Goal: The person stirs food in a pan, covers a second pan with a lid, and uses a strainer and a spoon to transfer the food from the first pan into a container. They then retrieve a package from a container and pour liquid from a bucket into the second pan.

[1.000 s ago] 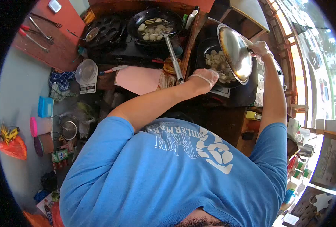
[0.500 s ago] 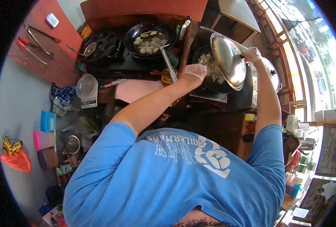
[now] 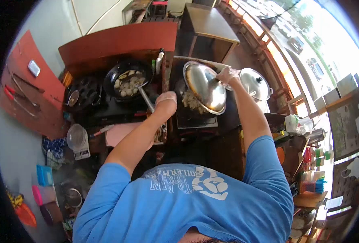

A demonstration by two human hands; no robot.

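Note:
My right hand point(image 3: 228, 75), in a thin clear glove, grips the knob of a shiny steel lid point(image 3: 206, 87) and holds it tilted over a dark pan point(image 3: 189, 101) of pale food pieces. The lid hides most of that pan. My gloved left hand point(image 3: 166, 101) hovers with curled fingers just left of the pan. It is beside the end of a long metal handle point(image 3: 146, 99), apart from it. I see nothing in this hand. The handle runs back to a second dark pan point(image 3: 129, 81), also full of pale pieces.
A lidded steel pot point(image 3: 255, 84) stands right of the stove. Left of the pans are a black moulded pan point(image 3: 82, 95), a pink board point(image 3: 121, 133) and a white kitchen scale point(image 3: 78, 141). Tongs point(image 3: 19, 95) lie on a red surface. A bottle point(image 3: 159, 60) stands between the pans.
My head has pulled back, so the stove looks smaller and farther off. The lid now covers more of the right pan. My left hand stays beside the long handle.

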